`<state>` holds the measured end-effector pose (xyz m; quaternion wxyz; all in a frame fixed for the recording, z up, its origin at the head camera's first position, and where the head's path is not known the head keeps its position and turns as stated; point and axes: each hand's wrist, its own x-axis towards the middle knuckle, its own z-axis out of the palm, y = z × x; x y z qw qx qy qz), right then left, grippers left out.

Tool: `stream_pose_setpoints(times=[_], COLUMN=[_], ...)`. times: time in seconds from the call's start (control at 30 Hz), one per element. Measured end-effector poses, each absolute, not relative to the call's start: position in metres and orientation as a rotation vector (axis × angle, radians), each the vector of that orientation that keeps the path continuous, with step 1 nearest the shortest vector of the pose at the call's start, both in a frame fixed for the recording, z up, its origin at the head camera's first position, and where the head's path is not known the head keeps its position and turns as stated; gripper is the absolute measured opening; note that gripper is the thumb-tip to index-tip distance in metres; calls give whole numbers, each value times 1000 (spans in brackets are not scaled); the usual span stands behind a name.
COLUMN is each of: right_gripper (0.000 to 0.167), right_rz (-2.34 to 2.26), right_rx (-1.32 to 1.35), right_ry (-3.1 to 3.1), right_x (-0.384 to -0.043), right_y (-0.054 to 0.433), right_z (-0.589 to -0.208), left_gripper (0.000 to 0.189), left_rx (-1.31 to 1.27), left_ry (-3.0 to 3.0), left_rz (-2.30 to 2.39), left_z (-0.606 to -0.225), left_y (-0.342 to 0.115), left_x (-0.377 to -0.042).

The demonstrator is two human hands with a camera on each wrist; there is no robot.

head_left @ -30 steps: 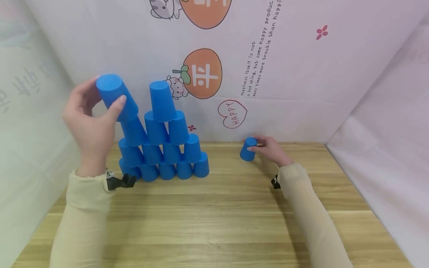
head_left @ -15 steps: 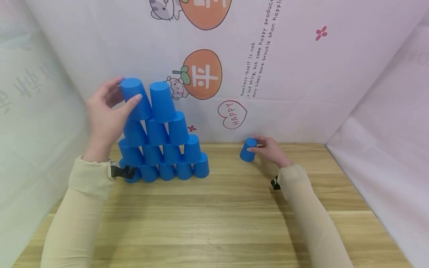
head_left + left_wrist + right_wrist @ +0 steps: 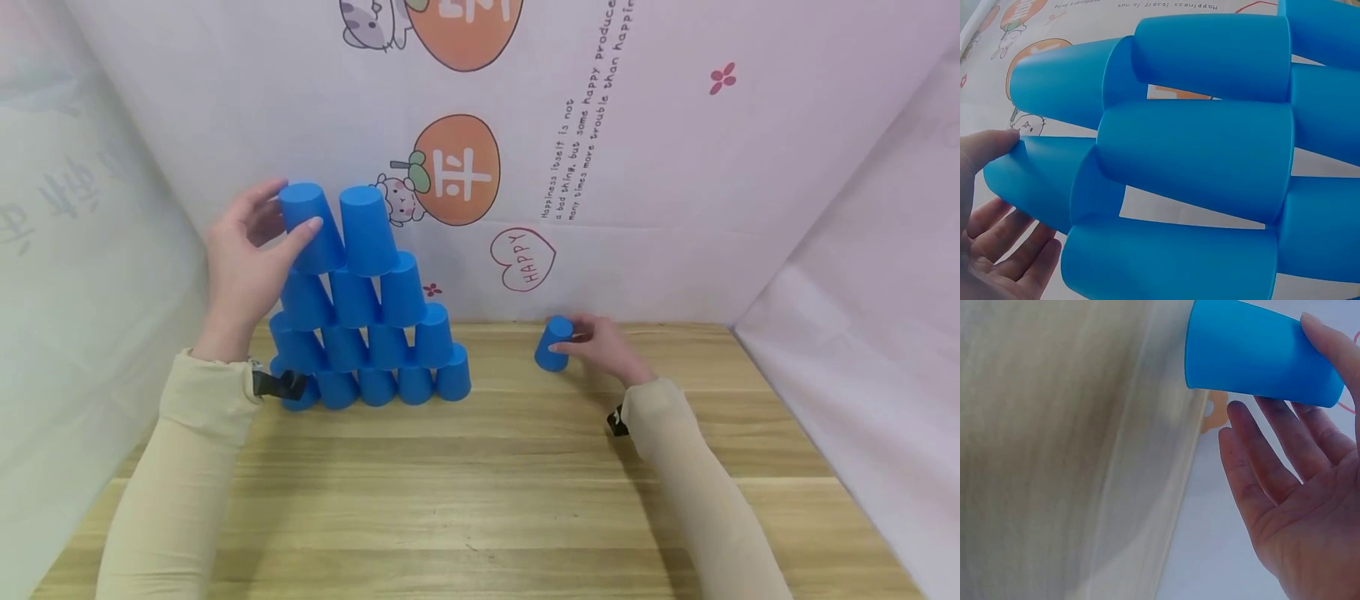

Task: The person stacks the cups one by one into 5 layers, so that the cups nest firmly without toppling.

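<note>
Upside-down blue plastic cups form a stepped stack [image 3: 345, 347] at the back left, in narrowing rows. My left hand [image 3: 243, 267] grips the left cup of the top row [image 3: 315, 237], thumb in front and fingers behind. In the left wrist view this cup [image 3: 1035, 178] has its rim over the bases of the row below, between thumb and fingers. Right beside it stands the other top-row cup [image 3: 367, 232]. At the right, my right hand [image 3: 607, 346] pinches a single upside-down cup [image 3: 553, 346] between thumb and fingers; the right wrist view shows this cup [image 3: 1260, 356] close up.
A pale wood table [image 3: 465, 483] lies under everything. Behind the stack rises a white printed backdrop [image 3: 637, 250] with orange fruit drawings and lettering. White sheets [image 3: 862, 317] hang at both sides.
My left hand has brought its cup rightward from the stack's left side to the top row beside the other cup. The right hand keeps its cup in nearly the same spot.
</note>
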<state>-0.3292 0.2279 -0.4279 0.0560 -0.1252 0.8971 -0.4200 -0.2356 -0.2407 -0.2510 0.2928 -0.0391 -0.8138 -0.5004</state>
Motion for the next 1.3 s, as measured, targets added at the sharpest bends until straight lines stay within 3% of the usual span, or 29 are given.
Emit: stream_pose_setpoints(times=[0.37, 0.53, 1.0, 1.3], right_gripper=[74, 73, 60, 60], right_rz=[-1258, -1245, -1655, -1890], right_rx=[-473, -440, -709, -865], right_ry=[2676, 2707, 2771, 2747], right_x=[-330, -330, -300, -287], right_y=[222, 211, 137, 86], right_z=[-444, -434, -308, -238], left_gripper=[66, 65, 62, 62], left_rx=[-107, -129, -155, -177], left_ry=[-2239, -2247, -2237, -2245], left_rz=[-1330, -1311, -1317, -1307], left_z=[-257, -259, -260, -262], left_y=[-245, -246, -250, -250], left_x=[-235, -236, -235, -236])
